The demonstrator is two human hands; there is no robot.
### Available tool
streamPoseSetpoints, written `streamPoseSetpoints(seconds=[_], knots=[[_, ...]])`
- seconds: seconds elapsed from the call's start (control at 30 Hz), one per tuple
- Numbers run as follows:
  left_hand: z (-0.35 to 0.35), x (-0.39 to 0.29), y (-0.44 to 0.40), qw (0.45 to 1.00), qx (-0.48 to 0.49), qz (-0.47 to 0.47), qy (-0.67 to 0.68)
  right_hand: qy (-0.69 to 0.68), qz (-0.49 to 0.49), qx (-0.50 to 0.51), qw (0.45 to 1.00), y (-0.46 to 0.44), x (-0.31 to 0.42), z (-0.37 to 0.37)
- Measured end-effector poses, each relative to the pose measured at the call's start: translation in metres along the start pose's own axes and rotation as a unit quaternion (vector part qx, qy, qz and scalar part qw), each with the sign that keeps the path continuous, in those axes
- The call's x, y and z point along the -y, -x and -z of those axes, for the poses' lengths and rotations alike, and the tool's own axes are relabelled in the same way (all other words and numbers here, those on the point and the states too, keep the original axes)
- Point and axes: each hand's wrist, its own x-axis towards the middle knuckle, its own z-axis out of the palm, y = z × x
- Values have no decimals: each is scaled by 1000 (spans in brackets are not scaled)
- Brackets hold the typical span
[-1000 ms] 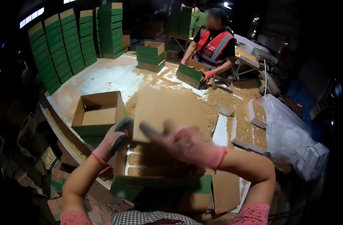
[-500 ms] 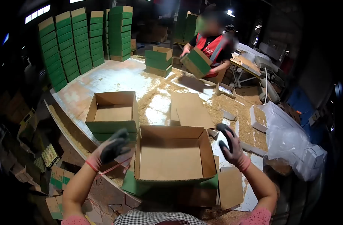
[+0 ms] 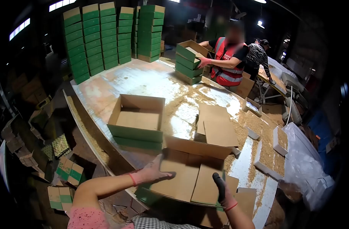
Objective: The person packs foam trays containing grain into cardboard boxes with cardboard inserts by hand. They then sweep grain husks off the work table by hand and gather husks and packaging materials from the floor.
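A cardboard box (image 3: pixel 176 173) with a green outside stands open in front of me, and loose-edged brown panels show inside it. At its left wall is my left hand (image 3: pixel 153 171) in a pink glove, closed on the wall with the thumb over the inner side. My right hand (image 3: pixel 225 192), its dark palm side partly showing, is closed at the box's right wall; some of its fingers are hidden. Under and in front of this box, green cardboard is visible. Another open box (image 3: pixel 140 114) sits on a green one just beyond my left hand.
Flat cardboard sheets (image 3: pixel 220 129) lie beyond the box. White trays with brown crumbs (image 3: pixel 264 156) and plastic wrap (image 3: pixel 302 164) are at the right. Tall green stacks (image 3: pixel 92 42) stand at the back left. A person in a red vest (image 3: pixel 229 63) handles a box (image 3: pixel 191 51).
Both my hands have come in from the sides onto the box, which now shows panels inside. The view has shifted. The co-worker has moved a box onto the far stack.
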Motion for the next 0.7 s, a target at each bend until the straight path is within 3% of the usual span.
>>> streamPoseSetpoints(seconds=[0.03,0.1,0.13,0.17,0.2,0.3,0.37,0.43,0.5,0.53,0.6,0.63,0.67,0.7], knots=[[1,-6,-1,1000,-1,0,-2,-100,-45,-14,994,-3,1,0],[8,-20,-9,995,-38,-93,16,-154,-24,-20,988,-9,48,9],[17,-12,-18,974,-33,-191,120,-197,23,-10,980,-15,70,9],[42,-33,-5,931,-7,-179,319,-238,69,-2,969,-21,87,10],[60,-20,1,914,-179,-272,241,-276,94,8,956,-40,94,21],[146,100,12,830,-251,-261,425,-349,108,-9,931,-82,138,10],[191,116,8,871,-377,-174,262,-340,140,35,929,-141,126,14],[195,230,-38,921,-315,-210,96,-372,99,86,919,-177,128,-28],[182,215,-49,904,-221,-191,310,-259,155,-18,953,-250,80,-51],[182,201,-50,891,-215,-133,378,-47,247,-84,964,-289,43,-70],[176,206,-55,892,-295,-244,242,-108,112,28,987,-259,94,-150],[171,200,-53,888,-324,-227,236,-117,60,77,988,-280,75,-179],[168,151,-35,860,-365,-242,262,-231,41,139,962,-292,65,-215],[156,272,-56,919,-312,-157,186,-92,182,145,968,-288,66,-232]])
